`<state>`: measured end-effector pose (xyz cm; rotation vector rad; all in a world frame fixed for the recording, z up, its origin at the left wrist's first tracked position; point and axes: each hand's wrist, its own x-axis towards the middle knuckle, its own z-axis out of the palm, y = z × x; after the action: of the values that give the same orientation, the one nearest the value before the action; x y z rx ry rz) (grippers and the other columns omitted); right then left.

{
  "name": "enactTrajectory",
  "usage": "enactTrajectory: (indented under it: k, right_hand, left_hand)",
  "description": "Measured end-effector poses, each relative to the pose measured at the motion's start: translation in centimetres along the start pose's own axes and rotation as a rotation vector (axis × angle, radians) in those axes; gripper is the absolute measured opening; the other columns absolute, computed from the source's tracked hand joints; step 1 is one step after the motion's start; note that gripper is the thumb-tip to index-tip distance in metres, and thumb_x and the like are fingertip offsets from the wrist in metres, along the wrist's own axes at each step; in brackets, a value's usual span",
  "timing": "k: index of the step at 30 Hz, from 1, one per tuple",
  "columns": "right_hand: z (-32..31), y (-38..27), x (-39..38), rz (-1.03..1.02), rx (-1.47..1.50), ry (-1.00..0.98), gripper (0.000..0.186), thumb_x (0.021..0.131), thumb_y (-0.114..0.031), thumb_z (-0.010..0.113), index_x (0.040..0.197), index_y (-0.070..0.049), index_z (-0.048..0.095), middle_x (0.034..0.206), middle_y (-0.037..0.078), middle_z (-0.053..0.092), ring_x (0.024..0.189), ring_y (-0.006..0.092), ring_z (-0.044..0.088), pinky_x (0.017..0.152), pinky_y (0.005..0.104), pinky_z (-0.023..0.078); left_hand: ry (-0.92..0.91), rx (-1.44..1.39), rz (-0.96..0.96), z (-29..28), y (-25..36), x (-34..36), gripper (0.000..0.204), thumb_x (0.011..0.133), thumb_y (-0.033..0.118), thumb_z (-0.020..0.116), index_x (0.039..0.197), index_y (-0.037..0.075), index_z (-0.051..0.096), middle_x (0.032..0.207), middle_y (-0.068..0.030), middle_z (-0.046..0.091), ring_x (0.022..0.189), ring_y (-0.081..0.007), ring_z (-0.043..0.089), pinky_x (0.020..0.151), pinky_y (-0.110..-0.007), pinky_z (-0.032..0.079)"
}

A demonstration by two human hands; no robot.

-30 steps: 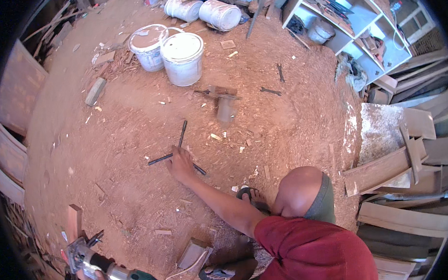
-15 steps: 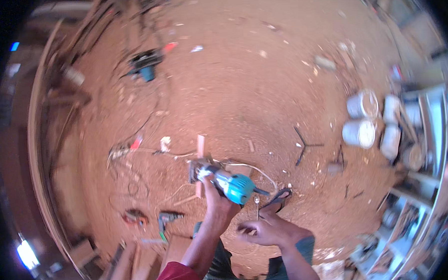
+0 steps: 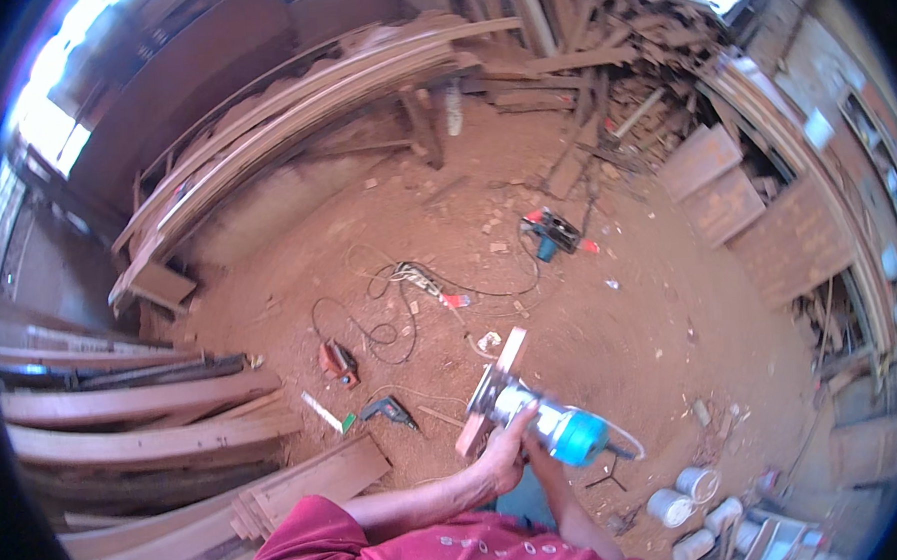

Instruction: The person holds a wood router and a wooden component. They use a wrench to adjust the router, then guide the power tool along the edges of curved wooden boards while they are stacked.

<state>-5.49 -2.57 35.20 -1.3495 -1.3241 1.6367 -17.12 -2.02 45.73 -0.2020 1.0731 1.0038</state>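
Power tool [image 3: 578, 436], teal and silver, is sitting in the left hand [image 3: 504, 456], whose fingers are wrapping its barrel; the right hand [image 3: 543, 463] is lying just beside, its grip hidden from where I'm standing.

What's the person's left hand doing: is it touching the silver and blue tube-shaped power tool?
Touching. The head view shows the left hand with its fingers against the silver middle part of the power tool.
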Motion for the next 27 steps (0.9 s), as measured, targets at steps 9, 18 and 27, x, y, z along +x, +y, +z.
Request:
enactTrajectory:
  k: [9,18,27]
  right_hand:
    - [4.1,-20.6,21.4,-0.489,0.935,0.424,0.057,0.09,-0.049,0.063,0.13,-0.011,0.05,0.128,0.01,0.057,0.118,0.0258,0.056,0.105,0.0461,0.043]
    - [2.2,-31.6,36.4,-0.622,1.121,0.895,0.082,0.081,-0.061,0.065,0.136,-0.004,0.043,0.134,0.019,0.052,0.121,0.0374,0.054,0.105,0.0556,0.042]
    - [21.5,-48.5,43.9,-1.089,0.924,1.016,0.081,0.082,-0.063,0.062,0.133,-0.002,0.047,0.134,0.021,0.052,0.127,0.0423,0.049,0.108,0.0619,0.038]
  left_hand:
    - [-0.519,0.351,0.43,-9.2,22.6,-10.9,0.022,0.097,0.013,0.058,0.103,-0.004,0.07,0.108,-0.0208,0.07,0.104,-0.0297,0.068,0.096,-0.039,0.052]
    - [0.289,0.101,0.67,-25.2,46.2,-1.6,0.035,0.099,0.037,0.056,0.116,0.007,0.063,0.113,-0.009,0.069,0.097,-0.0194,0.067,0.083,-0.035,0.051]
    - [0.26,-0.01,1.106,-27.8,75.4,-0.4,0.04,0.101,0.038,0.051,0.113,0.001,0.061,0.107,-0.0128,0.068,0.094,-0.0192,0.066,0.081,-0.036,0.052]
